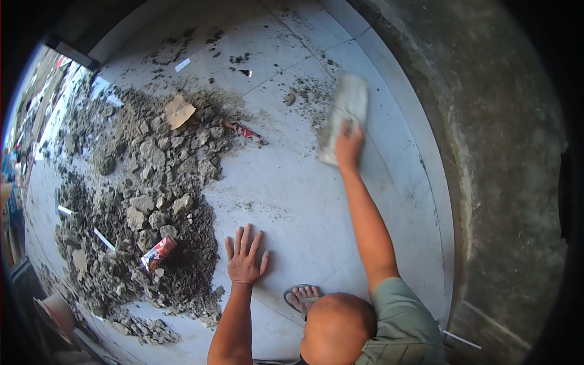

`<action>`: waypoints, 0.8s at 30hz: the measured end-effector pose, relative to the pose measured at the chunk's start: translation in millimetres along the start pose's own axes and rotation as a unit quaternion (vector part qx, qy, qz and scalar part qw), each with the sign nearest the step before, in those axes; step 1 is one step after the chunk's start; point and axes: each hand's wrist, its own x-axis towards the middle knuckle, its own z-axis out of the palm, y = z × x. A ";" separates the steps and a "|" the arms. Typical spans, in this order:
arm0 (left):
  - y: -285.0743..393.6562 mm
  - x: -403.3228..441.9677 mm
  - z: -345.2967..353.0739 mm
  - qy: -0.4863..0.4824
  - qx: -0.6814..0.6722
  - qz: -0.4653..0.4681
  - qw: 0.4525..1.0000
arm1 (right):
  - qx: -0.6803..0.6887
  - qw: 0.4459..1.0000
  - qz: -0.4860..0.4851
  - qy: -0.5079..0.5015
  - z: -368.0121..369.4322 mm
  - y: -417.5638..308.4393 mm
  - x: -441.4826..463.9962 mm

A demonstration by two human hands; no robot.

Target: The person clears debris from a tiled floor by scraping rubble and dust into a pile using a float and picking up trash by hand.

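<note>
My right hand is wrapped round the handle of a grey, rectangular plastering float, slightly blurred, at the right side of the pale tiled floor. The float's long side borders a scatter of dark crumbs on the tiles. Flat on the floor lies my left hand, fingers spread and holding nothing. Just left of it rises a big heap of broken mortar and dirt.
On the heap lie a crumpled red wrapper, a brown cardboard scrap and another red wrapper. A raised edge and rough concrete run along the right. My sandalled foot stands near the bottom.
</note>
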 end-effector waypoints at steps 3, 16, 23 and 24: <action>-0.7 -2.4 -0.1 0.006 -0.013 -0.009 1.000 | 0.031 0.991 0.034 -0.129 44.1 -125.9 11.6; -7.8 -4.1 -2.6 0.032 -0.042 -0.028 0.998 | -0.174 0.983 0.015 -0.054 81.1 -94.7 123.0; -5.9 -4.2 -9.8 0.037 -0.055 -0.034 0.997 | -0.089 0.976 -0.113 -0.163 178.1 -228.4 85.7; -6.3 -4.2 -10.4 0.038 -0.054 -0.033 0.997 | -0.061 0.973 -0.145 -0.169 190.7 -245.3 71.0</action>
